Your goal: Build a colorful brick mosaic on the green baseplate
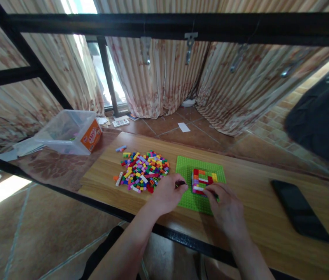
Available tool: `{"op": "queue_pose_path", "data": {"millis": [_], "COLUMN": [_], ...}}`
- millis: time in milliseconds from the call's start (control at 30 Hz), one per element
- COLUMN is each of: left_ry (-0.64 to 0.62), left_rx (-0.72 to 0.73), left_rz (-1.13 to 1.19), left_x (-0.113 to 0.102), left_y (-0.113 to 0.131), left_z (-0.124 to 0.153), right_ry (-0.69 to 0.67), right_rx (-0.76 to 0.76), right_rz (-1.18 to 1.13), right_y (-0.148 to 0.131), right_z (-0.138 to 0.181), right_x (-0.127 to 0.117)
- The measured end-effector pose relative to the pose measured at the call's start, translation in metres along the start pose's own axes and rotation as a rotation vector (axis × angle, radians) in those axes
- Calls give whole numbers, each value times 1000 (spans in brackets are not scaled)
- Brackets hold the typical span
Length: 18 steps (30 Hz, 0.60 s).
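Observation:
A green studded baseplate [184, 165] lies on the wooden tabletop. On it stands a small, low structure of toy bricks [196, 175] in red, orange, purple, white and yellow. My right hand [227, 206] has its thumb and fingers closed at the structure's near right corner, touching the bricks there and covering part of them. Just left of the structure, over the plate's left edge, my left hand [167, 194] is closed in a pinch. Something dark shows between its fingertips, too small to make out. Beside that hand spreads a pile of loose, multicoloured toy bricks [145, 169].
A black phone [300, 210] lies at the table's right. Beyond the table's left end sits a clear plastic bin [62, 130] with an orange label. A black metal bar [164, 25] crosses overhead, in front of striped curtains [158, 77]. Dark fabric [324, 112] hangs at right.

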<state>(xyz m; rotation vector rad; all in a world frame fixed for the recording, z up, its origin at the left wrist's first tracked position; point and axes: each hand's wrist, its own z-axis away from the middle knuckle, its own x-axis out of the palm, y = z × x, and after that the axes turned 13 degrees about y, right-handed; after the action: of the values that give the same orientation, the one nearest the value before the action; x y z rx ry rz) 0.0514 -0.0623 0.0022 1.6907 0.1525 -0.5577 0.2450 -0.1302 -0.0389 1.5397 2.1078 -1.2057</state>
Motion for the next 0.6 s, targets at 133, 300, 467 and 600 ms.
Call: {"op": "queue_pose_path", "data": {"millis": [133, 300, 467, 600], "left_ry": [-18, -33, -35, -45], "left_rx": [-18, -35, -8, -8], "left_rz": [-5, -32, -32, -5], "left_x": [-1, -3, 0, 3], "left_y": [3, 4, 3, 0], "left_z": [1, 2, 1, 1], "right_ry": [-9, 75, 90, 95], "right_rx": [102, 290, 347, 318], "right_rz": [-66, -114, -92, -49], "right_y": [2, 4, 4, 5], "right_z": [-2, -6, -6, -4], "right_x": [-7, -9, 3, 11]}}
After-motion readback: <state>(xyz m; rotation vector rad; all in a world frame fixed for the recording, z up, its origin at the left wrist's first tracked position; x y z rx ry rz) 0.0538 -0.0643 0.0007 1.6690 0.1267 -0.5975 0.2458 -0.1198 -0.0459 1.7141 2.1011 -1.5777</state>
